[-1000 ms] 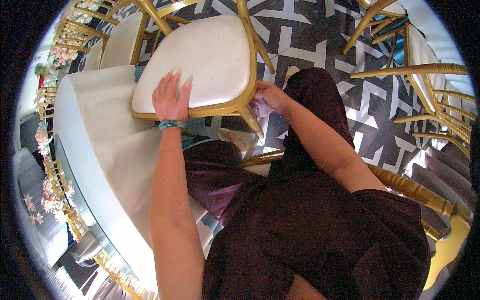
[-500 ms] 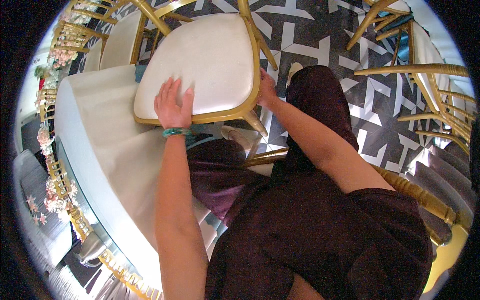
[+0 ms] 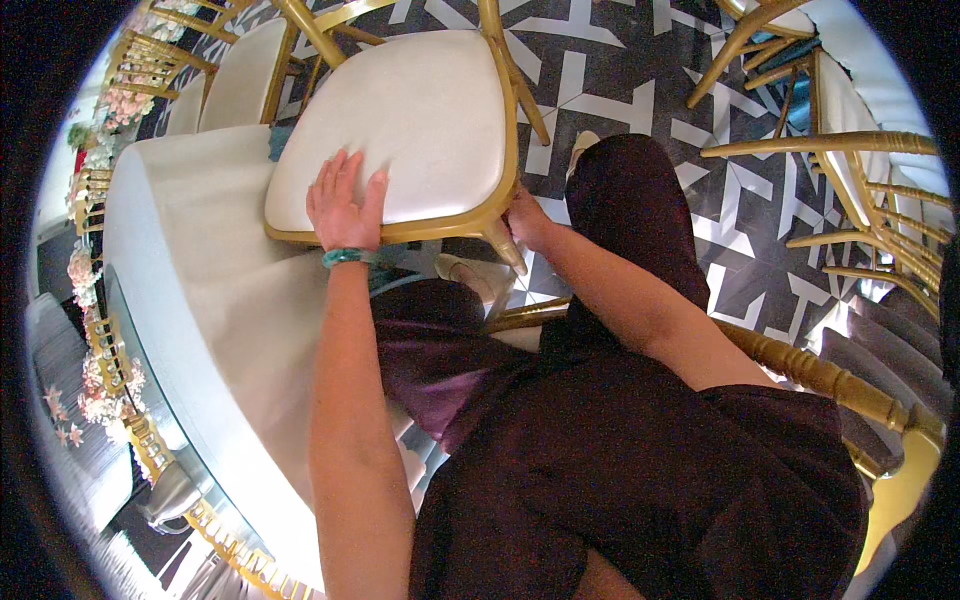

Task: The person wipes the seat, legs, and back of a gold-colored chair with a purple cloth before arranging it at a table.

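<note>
A gold chair with a white padded seat (image 3: 420, 120) stands in front of me, its front edge toward me. My left hand (image 3: 345, 205) lies flat on the near left part of the seat, fingers spread, a green bangle (image 3: 347, 257) at its wrist. My right hand (image 3: 530, 218) is curled at the seat's right side, by the front corner and the front leg (image 3: 505, 248). Its fingertips are hidden behind the gold frame, so what they hold, if anything, does not show.
A table with a pale cloth (image 3: 200, 230) and a glass top borders the chair on the left. More gold chairs stand at the upper left and at the right (image 3: 830, 145). Flowers (image 3: 110, 390) line the far left. The floor (image 3: 640, 90) is patterned black and white.
My right hand has slid toward me along the seat's right side, closer to the front corner. My left hand stays flat on the seat. The view has shifted slightly.
</note>
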